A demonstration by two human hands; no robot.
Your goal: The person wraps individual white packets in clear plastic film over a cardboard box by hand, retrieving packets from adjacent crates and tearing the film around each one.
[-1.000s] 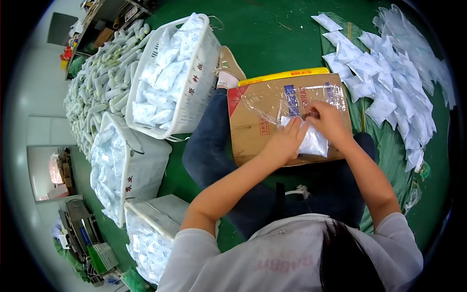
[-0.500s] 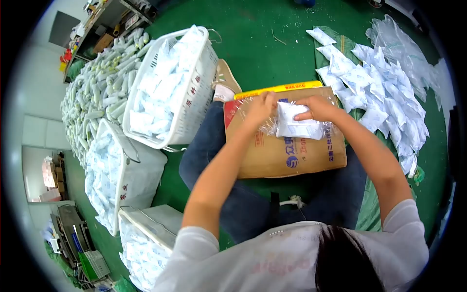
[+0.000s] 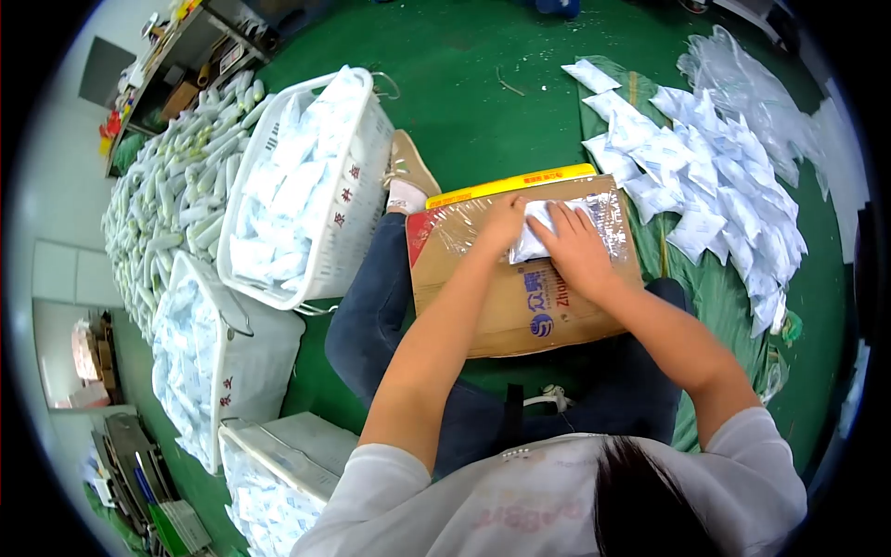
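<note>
A white packet [image 3: 531, 243] in clear plastic film lies near the far edge of the cardboard box [image 3: 473, 306] across my lap. My left hand [image 3: 503, 221] is at the packet's left edge, its fingers closed on the film there. My right hand [image 3: 571, 243] rests flat on the packet, fingers spread. Crinkled clear film [image 3: 452, 229] stretches over the box top to the left of the packet. A yellow strip [image 3: 510, 186] runs along the box's far edge.
White baskets of packets [image 3: 345, 209] stand at the left, beside a heap of wrapped long vegetables [image 3: 186, 176]. On the right, many white packets [image 3: 691, 158] are piled on green sheeting [image 3: 715, 320], near loose clear plastic [image 3: 742, 88]. A shelf is at the upper left.
The packet has shifted to the left and away from me on the box. My right hand has gone from gripping its right end to lying flat on it. The whole view has shifted slightly.
</note>
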